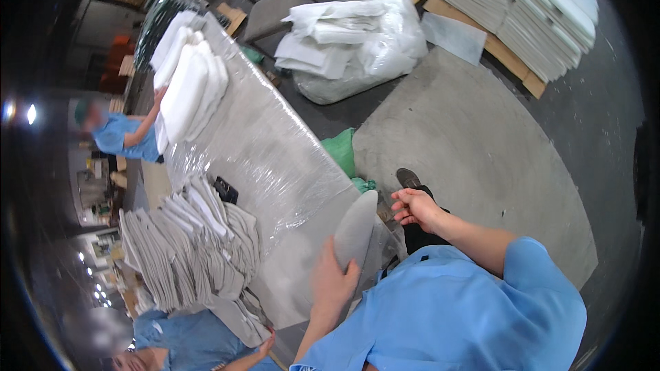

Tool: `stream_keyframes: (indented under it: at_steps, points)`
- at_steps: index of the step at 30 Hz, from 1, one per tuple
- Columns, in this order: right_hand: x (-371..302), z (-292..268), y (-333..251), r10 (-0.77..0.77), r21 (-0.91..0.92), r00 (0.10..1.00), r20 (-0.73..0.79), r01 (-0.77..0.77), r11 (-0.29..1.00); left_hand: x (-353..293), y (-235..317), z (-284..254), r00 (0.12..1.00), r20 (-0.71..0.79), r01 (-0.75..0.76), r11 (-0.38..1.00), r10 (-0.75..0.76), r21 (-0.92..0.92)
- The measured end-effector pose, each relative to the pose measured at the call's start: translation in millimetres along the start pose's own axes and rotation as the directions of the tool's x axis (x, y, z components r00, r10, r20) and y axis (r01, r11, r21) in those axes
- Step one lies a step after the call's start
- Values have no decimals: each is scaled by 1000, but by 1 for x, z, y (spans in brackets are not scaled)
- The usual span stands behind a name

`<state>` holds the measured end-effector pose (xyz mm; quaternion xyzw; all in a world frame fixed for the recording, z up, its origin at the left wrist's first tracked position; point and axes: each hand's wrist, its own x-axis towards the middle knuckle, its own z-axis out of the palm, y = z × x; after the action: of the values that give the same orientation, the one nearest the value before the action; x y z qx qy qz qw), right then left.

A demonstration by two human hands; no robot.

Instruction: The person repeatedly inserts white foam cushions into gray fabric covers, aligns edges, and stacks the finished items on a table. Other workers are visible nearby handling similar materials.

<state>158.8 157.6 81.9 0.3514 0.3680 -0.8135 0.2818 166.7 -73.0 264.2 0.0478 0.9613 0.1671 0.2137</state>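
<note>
My left hand [333, 280] is wrapped round the lower part of a light grey padded piece with a rounded end [356, 225], thumb on one side and fingers on the other. The piece stands tilted at the edge of the plastic-covered table [289, 165]. To its right, a short gap away, hangs my right hand [416, 207], holding nothing, its fingers loosely bent and apart. A stack of grey fabric covers [185, 247] lies on the table to the left, with a small black object [225, 190] beside it.
Across the table, a person in blue handles white padded pieces [189, 86]. Another person [185, 336] at the lower left touches a grey cover. Beyond the table are a plastic-wrapped white bundle [392, 41], tall white stacks [522, 14], a green sack [339, 151] and a chair [275, 14].
</note>
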Motion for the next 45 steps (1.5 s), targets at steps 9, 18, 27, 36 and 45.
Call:
stream_keyframes:
  at_steps: [9,18,27,36,45]
  points:
    - [36,7,25,-31,163,996,87,16,986,-7,-17,-37,999,-29,21,993,-25,-119]
    - [-6,46,33,-291,293,941,173,233,927,-68,-26,-59,994,-100,16,979,-38,-204]
    - [-10,38,22,-146,486,960,240,11,874,-51,-7,-30,997,-81,-25,991,14,-132]
    - [82,-31,37,43,499,944,328,-212,841,24,-4,19,863,324,-295,908,387,-298]
    - [81,-22,58,-43,460,970,240,-74,885,171,19,128,891,391,-139,959,230,-248]
